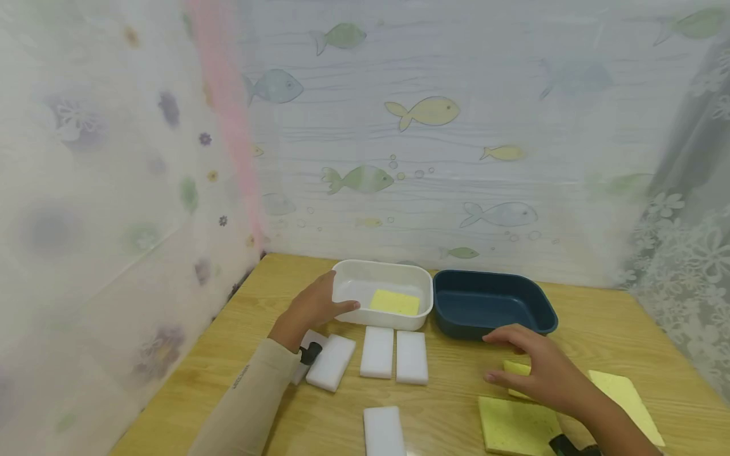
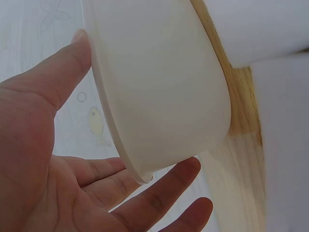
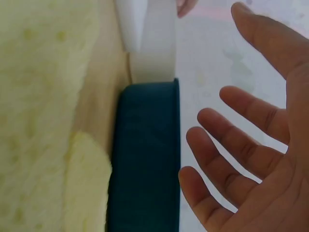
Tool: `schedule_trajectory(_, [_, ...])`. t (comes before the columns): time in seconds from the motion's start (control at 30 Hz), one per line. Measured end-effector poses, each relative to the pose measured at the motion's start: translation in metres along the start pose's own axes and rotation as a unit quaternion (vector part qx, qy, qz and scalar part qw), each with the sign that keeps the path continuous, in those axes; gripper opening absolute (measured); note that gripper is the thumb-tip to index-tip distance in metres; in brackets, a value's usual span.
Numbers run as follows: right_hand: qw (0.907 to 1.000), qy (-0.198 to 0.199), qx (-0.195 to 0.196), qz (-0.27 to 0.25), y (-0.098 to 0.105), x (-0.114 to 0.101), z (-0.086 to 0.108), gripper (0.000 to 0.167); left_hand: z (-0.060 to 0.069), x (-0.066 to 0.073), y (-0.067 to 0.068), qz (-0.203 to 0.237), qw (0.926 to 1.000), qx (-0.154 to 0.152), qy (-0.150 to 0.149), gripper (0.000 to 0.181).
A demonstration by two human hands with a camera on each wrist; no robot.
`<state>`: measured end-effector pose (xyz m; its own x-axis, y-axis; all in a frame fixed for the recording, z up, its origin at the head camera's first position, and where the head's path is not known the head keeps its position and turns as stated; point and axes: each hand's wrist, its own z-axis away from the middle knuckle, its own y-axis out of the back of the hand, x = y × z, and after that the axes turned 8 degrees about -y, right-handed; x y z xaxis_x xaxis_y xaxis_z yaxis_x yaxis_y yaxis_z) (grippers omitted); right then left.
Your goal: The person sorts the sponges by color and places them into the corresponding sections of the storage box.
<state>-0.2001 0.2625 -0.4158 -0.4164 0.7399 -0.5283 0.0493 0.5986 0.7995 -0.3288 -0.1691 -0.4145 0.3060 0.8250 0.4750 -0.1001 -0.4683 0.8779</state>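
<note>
A white plastic basin (image 1: 382,320) holds one yellow sponge (image 1: 395,303). My left hand (image 1: 312,305) grips the basin's left end. In the left wrist view the thumb lies against the rim and the fingers reach round the end wall (image 2: 159,92). To the right of it stands a dark blue basin (image 1: 495,316), with nothing seen inside. My right hand (image 1: 538,367) hovers in front of that basin, fingers spread and loosely bent, holding nothing. Below and beside it lie a small yellow sponge piece (image 1: 513,373), a larger yellow sponge (image 1: 516,424) and another yellow sponge (image 1: 624,402).
Several white sponge blocks lie on the wooden table (image 1: 450,405): a pair (image 1: 377,353) before the white basin, one block (image 1: 384,430) nearer me, others (image 1: 332,362) by the left wrist. A fish-printed curtain (image 1: 433,190) hangs behind, a flowered one (image 1: 142,253) at left.
</note>
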Motion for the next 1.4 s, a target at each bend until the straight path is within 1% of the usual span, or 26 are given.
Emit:
schedule_trajectory(0.1, [0.9994,-0.006,-0.024,-0.024,0.000,0.009,0.011,0.049,-0.001,0.001,-0.001,-0.004,1.0000,0.000,-0.006,0.110])
schedule_trajectory(0.2, [0.9977,0.025,-0.045,-0.044,-0.003,0.019,0.021,0.049,0.000,0.003,-0.001,-0.003,1.0000,-0.002,0.000,0.110])
schedule_trajectory(0.33, [0.9904,0.084,-0.088,-0.064,-0.006,0.032,0.029,0.052,0.002,0.004,0.000,-0.002,1.0000,-0.003,0.004,0.111])
schedule_trajectory(0.4, [0.9862,0.091,-0.119,-0.070,-0.004,0.036,0.031,0.055,0.003,0.004,0.000,0.000,1.0000,-0.001,0.003,0.111])
schedule_trajectory(0.5, [0.9809,0.084,-0.157,-0.079,-0.004,0.039,0.034,0.058,0.003,0.003,0.000,0.005,1.0000,0.000,0.000,0.111])
schedule_trajectory(0.57, [0.9794,0.084,-0.168,-0.074,-0.005,0.039,0.034,0.057,0.003,0.002,0.000,0.009,1.0000,0.001,-0.002,0.111])
schedule_trajectory(0.63, [0.9798,0.092,-0.166,-0.062,-0.007,0.038,0.033,0.054,0.003,0.001,0.000,0.010,0.9999,0.001,0.000,0.111])
schedule_trajectory(0.73, [0.9824,0.117,-0.142,-0.031,-0.011,0.035,0.031,0.052,0.002,0.000,-0.001,0.006,1.0000,0.003,0.002,0.111])
schedule_trajectory(0.87, [0.9850,0.128,-0.116,-0.013,-0.016,0.033,0.031,0.052,0.001,0.000,0.000,0.002,1.0000,0.002,0.001,0.111])
schedule_trajectory(1.07, [0.9879,0.120,-0.098,-0.001,-0.022,0.030,0.030,0.053,0.002,0.001,0.001,0.002,1.0000,-0.002,0.002,0.111])
schedule_trajectory(1.23, [0.9903,0.105,-0.092,-0.006,-0.026,0.027,0.029,0.054,0.001,0.001,0.001,0.008,1.0000,-0.001,0.004,0.111])
schedule_trajectory(1.33, [0.9898,0.090,-0.109,-0.022,-0.022,0.028,0.030,0.060,0.001,0.001,0.001,0.010,0.9999,-0.001,0.006,0.110])
schedule_trajectory(1.4, [0.9899,0.071,-0.121,-0.018,-0.014,0.031,0.032,0.064,0.000,0.001,0.000,0.010,0.9999,-0.001,0.006,0.110])
